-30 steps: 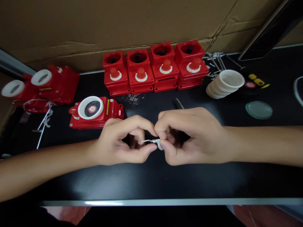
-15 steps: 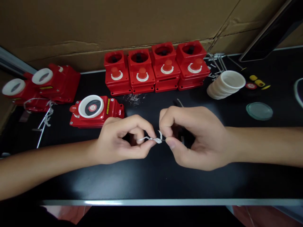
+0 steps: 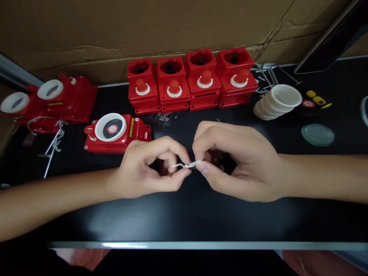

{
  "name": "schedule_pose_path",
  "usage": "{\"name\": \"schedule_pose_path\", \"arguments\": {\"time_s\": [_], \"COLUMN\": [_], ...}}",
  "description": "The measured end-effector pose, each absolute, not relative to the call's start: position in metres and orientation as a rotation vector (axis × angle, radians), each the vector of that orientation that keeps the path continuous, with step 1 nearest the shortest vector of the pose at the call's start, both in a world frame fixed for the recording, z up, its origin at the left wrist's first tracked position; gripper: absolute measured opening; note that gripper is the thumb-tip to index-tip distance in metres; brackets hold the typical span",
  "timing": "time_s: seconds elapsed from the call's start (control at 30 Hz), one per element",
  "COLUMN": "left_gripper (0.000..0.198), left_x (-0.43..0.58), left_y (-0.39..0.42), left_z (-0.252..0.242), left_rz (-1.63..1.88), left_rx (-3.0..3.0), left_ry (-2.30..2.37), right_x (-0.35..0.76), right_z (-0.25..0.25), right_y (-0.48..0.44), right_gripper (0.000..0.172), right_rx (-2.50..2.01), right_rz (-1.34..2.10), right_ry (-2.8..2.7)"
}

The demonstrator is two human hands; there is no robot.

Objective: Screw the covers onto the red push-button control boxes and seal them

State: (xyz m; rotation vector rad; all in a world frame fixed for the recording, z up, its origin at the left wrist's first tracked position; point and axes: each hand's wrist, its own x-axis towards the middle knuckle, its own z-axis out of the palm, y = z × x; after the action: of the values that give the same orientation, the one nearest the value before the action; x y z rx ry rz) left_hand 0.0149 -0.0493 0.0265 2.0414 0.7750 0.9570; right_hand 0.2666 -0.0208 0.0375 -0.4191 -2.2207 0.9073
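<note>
Head cam: left hand (image 3: pixel 143 170) and right hand (image 3: pixel 238 161) are meeting mid-frame over the black surface (image 3: pixel 184 218), each grip pinching shut, thumb on forefinger, on 1 end of a thin white twisted tie (image 3: pixel 185 165) stretching between them. A red box with a white ring (image 3: pixel 116 132) is sitting right behind the left hand, 4 open red boxes (image 3: pixel 189 80) are lining the back

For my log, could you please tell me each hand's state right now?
Left hand: closed, pinching one end of the white strip.
Right hand: closed, pinching its other end.
</note>
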Motion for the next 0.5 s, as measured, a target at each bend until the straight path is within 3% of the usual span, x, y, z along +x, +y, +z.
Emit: {"name": "schedule_pose_path", "arguments": {"time_s": [0.3,0.5], "left_gripper": [0.011,0.009], "left_x": [0.0165,0.0153], "left_y": [-0.0476,-0.0472], "left_z": [0.0293,0.0281], "left_rz": [0.966,0.981], "left_rx": [2.031,2.022], "left_ry": [0.749,0.733], "right_x": [0.2681,0.2656], "right_z": [0.0397,0.0348], "right_y": [-0.0172,-0.0182], "right_gripper": [0.012,0.017], "right_rx": [-0.452,-0.469], "right_rz": [0.889,1.082], "right_ry": [-2.194,-2.163]}}
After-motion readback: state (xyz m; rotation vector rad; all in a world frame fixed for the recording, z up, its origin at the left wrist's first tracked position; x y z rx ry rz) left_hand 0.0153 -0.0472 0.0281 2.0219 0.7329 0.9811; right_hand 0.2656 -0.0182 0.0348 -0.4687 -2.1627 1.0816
